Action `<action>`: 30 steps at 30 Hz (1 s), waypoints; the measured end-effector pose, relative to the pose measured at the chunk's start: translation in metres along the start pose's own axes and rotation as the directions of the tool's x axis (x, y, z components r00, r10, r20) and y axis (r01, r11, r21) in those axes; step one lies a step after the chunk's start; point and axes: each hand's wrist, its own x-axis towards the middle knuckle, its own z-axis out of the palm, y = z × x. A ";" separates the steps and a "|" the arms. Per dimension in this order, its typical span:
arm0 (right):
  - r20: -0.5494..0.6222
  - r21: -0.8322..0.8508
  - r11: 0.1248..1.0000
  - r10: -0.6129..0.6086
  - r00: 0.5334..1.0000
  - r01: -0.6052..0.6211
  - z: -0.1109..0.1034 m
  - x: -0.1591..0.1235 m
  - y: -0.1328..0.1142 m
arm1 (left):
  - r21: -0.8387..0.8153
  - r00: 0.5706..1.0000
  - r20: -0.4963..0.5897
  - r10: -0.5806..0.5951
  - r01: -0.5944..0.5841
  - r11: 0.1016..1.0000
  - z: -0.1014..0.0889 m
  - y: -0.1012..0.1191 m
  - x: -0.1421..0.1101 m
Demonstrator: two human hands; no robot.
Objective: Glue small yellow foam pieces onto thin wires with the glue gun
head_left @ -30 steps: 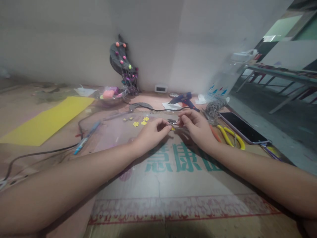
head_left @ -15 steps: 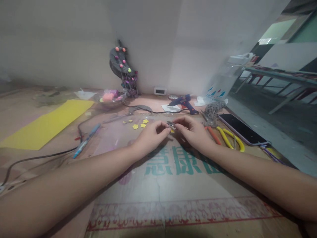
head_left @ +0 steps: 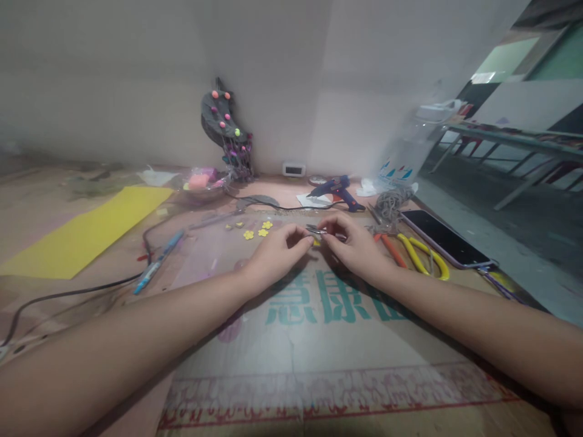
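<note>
The right hand [head_left: 355, 246] has drawn closer to the left hand [head_left: 277, 252].

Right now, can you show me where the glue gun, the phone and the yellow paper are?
glue gun [head_left: 337, 189]: head view, on its blue body.
phone [head_left: 444, 237]: head view, middle of the dark screen.
yellow paper [head_left: 91, 227]: head view, middle of the sheet.

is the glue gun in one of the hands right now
No, the glue gun lies on the floor beyond both hands, while the right hand holds a small metal tool.
</note>
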 end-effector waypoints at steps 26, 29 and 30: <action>0.102 0.073 0.993 0.082 0.991 -0.090 -0.001 0.001 -0.011 | 0.016 1.000 0.017 0.008 -0.008 1.000 -0.001 0.003 -0.002; 0.126 0.028 0.996 0.082 0.989 -0.086 -0.001 0.001 -0.010 | 0.029 1.000 0.017 0.014 -0.014 0.999 -0.002 0.005 -0.002; 0.129 0.023 0.996 0.077 0.989 -0.080 -0.001 0.001 -0.010 | 0.035 1.000 0.016 0.016 -0.017 0.999 -0.002 0.005 -0.002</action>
